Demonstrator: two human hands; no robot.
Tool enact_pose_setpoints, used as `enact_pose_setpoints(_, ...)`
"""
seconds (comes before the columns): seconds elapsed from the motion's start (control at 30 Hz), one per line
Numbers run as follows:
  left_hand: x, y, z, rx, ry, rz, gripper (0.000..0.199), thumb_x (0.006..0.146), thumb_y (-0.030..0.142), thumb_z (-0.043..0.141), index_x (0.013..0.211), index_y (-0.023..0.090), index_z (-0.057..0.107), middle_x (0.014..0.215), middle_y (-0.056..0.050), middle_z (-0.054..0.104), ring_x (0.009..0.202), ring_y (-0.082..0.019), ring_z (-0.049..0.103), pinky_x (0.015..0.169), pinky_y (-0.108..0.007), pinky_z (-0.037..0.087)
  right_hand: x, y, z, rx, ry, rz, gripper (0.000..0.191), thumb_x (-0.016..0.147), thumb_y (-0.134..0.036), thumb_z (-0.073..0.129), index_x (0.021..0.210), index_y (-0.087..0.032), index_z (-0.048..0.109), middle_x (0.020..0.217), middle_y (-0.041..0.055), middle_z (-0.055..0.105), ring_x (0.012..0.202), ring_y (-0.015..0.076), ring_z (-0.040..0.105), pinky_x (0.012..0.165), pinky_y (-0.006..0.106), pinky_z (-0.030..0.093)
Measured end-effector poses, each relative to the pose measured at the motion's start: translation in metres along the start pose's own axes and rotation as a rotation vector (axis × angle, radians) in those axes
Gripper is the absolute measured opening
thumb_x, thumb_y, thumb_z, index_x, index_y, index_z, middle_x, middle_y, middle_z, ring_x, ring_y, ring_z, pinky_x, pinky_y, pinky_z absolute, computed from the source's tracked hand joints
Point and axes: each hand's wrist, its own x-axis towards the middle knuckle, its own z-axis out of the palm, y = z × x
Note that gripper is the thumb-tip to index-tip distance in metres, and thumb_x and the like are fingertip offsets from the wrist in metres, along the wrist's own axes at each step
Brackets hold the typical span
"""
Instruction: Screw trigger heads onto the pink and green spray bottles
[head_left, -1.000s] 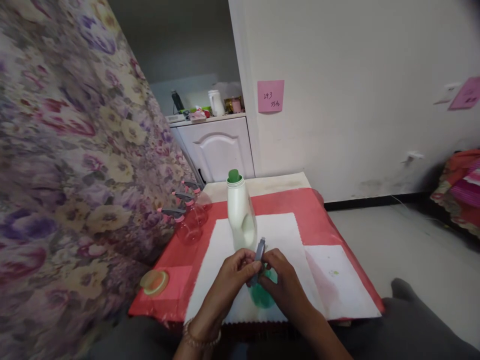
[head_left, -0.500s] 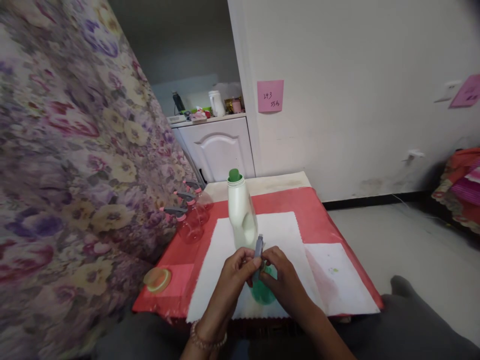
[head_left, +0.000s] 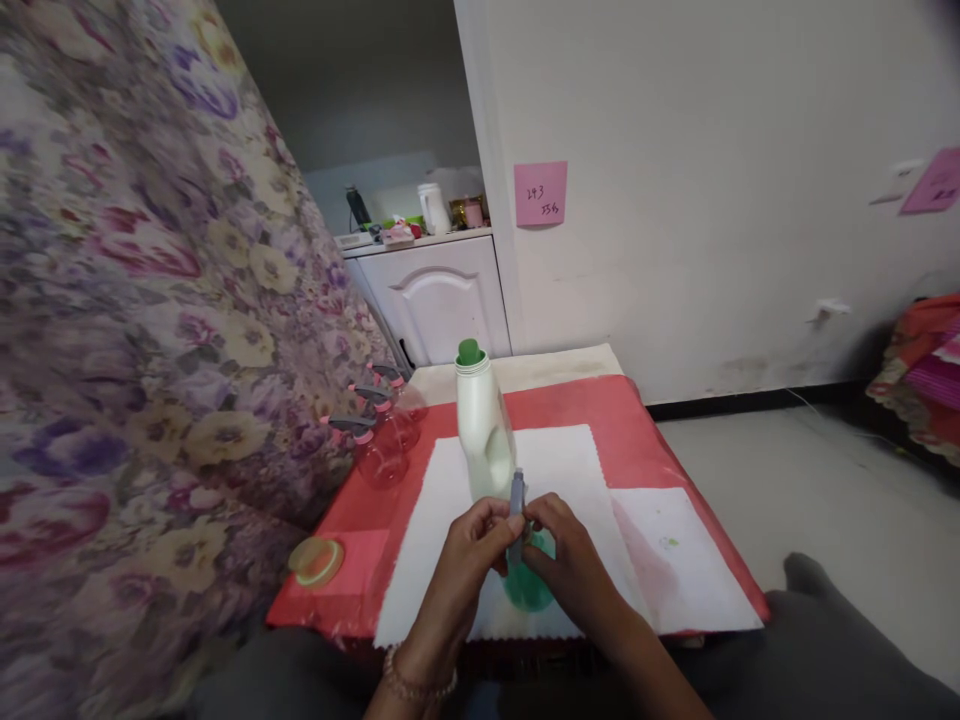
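A small spray bottle with green liquid stands on the white cloth, topped by a grey spray head. My left hand pinches the grey head between thumb and fingers. On the other side, the fingers of my right hand are closed around the bottle's neck, which they mostly hide. Just behind my hands is a large pale green jug with a handle and a green spout in its mouth. Several clear spray bottles with grey and pink heads stand at the left.
A yellowish round cap lies at the table's left front corner. The red-covered table carries a white cloth and a stained white sheet at right. A floral curtain hangs along the left edge.
My hands keep almost the same hold on the spray bottle. Only a very slight shift of the whole view shows.
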Motion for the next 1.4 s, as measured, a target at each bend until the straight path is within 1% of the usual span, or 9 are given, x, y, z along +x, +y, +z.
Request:
enact_pose_setpoints(0.1, 0.001, -0.002, 0.0, -0.003, 0.014, 0.013, 0.029, 0.072, 0.044, 0.07, 0.076, 0.018, 0.059, 0.059, 0.006, 0.048, 0.053, -0.008, 0.039, 0.051, -0.022, 0.03, 0.0, 0.001, 0.0, -0.01, 0.002, -0.007, 0.026, 0.073, 0.0, 0.057, 0.087, -0.022, 0.057, 0.087, 0.0, 0.054, 0.085, 0.0188, 0.052, 0.076, 0.032, 0.042)
enact_pose_setpoints(0.3, 0.003, -0.009, 0.002, -0.032, 0.032, 0.078, 0.027, 0.075, 0.042, 0.069, 0.072, 0.018, 0.057, 0.065, 0.004, 0.055, 0.064, -0.012, 0.046, 0.061, -0.024, 0.035, 0.0, 0.004, 0.003, -0.026, 0.032, -0.016, 0.017, 0.075, -0.009, 0.064, 0.083, -0.022, 0.056, 0.083, -0.0005, 0.054, 0.083, 0.0187, 0.051, 0.073, 0.031, 0.042)
enact_pose_setpoints(0.4, 0.002, -0.014, 0.003, -0.052, 0.033, 0.114, 0.024, 0.077, 0.039, 0.069, 0.074, 0.018, 0.057, 0.067, 0.004, 0.055, 0.068, -0.012, 0.047, 0.065, -0.023, 0.036, -0.001, 0.004, 0.004, -0.027, 0.04, -0.014, 0.019, 0.075, -0.006, 0.062, 0.084, -0.022, 0.056, 0.084, -0.0001, 0.054, 0.083, 0.0186, 0.052, 0.074, 0.031, 0.042)
enact_pose_setpoints(0.53, -0.001, -0.024, 0.003, -0.086, 0.05, 0.169, 0.019, 0.079, 0.036, 0.068, 0.079, 0.019, 0.06, 0.073, 0.003, 0.057, 0.073, -0.013, 0.049, 0.068, -0.023, 0.037, -0.003, 0.002, 0.003, -0.057, 0.055, -0.065, 0.022, 0.078, -0.005, 0.057, 0.092, -0.022, 0.057, 0.089, 0.002, 0.056, 0.088, 0.0202, 0.053, 0.078, 0.034, 0.043)
enact_pose_setpoints(0.73, -0.001, -0.025, 0.004, -0.072, 0.076, 0.17, 0.022, 0.078, 0.038, 0.068, 0.076, 0.019, 0.059, 0.071, 0.003, 0.057, 0.071, -0.013, 0.048, 0.066, -0.023, 0.037, -0.004, 0.0, 0.0, -0.042, 0.006, -0.048, 0.018, 0.08, -0.007, 0.059, 0.089, -0.022, 0.057, 0.088, 0.0011, 0.055, 0.086, 0.0196, 0.053, 0.077, 0.033, 0.042)
enact_pose_setpoints(0.87, 0.002, -0.023, 0.004, -0.055, 0.082, 0.163, 0.024, 0.078, 0.04, 0.068, 0.075, 0.019, 0.056, 0.068, 0.004, 0.055, 0.069, -0.013, 0.047, 0.064, -0.024, 0.035, -0.003, 0.004, 0.005, 0.005, 0.03, -0.019, 0.013, 0.082, -0.011, 0.06, 0.088, -0.022, 0.057, 0.087, 0.0006, 0.054, 0.084, 0.0187, 0.053, 0.075, 0.031, 0.042)
enact_pose_setpoints(1.0, 0.009, -0.03, 0.002, -0.001, 0.098, 0.159, 0.029, 0.076, 0.044, 0.069, 0.074, 0.019, 0.054, 0.064, 0.005, 0.05, 0.064, -0.012, 0.044, 0.06, -0.024, 0.034, -0.003, 0.005, 0.011, 0.067, 0.092, 0.0, 0.008, 0.083, -0.017, 0.062, 0.083, -0.022, 0.056, 0.083, -0.0009, 0.053, 0.079, 0.0174, 0.052, 0.071, 0.029, 0.041)
enact_pose_setpoints(1.13, 0.011, -0.035, 0.001, 0.005, 0.112, 0.159, 0.034, 0.074, 0.049, 0.069, 0.073, 0.02, 0.052, 0.063, 0.005, 0.052, 0.063, -0.012, 0.045, 0.06, -0.025, 0.034, -0.003, 0.005, 0.013, 0.076, 0.109, -0.023, 0.011, 0.081, -0.012, 0.062, 0.081, -0.022, 0.057, 0.08, -0.0021, 0.051, 0.075, 0.016, 0.051, 0.067, 0.027, 0.04)
enact_pose_setpoints(1.4, 0.0, -0.024, 0.004, 0.019, 0.105, 0.178, 0.032, 0.075, 0.047, 0.069, 0.072, 0.02, 0.053, 0.064, 0.004, 0.053, 0.065, -0.013, 0.046, 0.061, -0.025, 0.035, -0.002, 0.007, 0.015, 0.031, 0.136, -0.035, 0.012, 0.08, -0.01, 0.058, 0.082, -0.021, 0.056, 0.078, -0.0032, 0.048, 0.068, 0.0137, 0.05, 0.063, 0.026, 0.04)
